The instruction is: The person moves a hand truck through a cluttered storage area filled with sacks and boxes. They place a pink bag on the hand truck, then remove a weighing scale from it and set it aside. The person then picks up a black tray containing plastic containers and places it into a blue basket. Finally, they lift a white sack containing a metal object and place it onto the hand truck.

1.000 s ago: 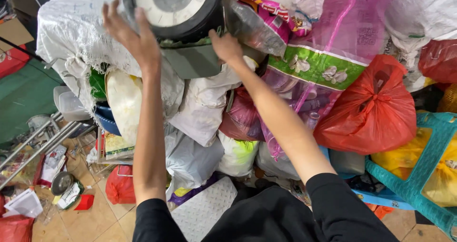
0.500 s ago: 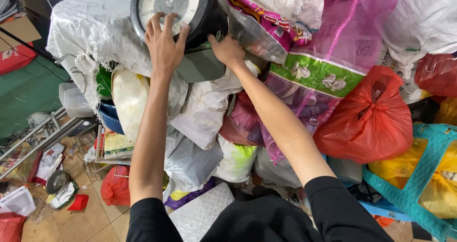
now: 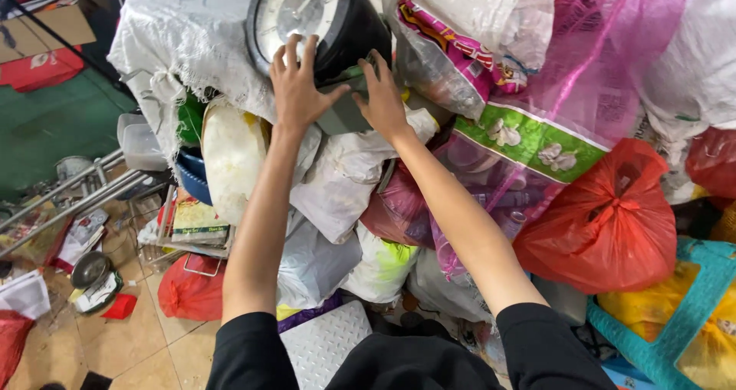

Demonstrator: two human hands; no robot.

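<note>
A green-and-white printed sack (image 3: 529, 141) lies right of a pink-patterned clear bag (image 3: 441, 49).

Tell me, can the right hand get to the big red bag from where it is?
Probably yes. The right hand rests on the scale atop the pile, and the red bag sits lower to its right, on the pile's outer face with nothing covering it.
</note>
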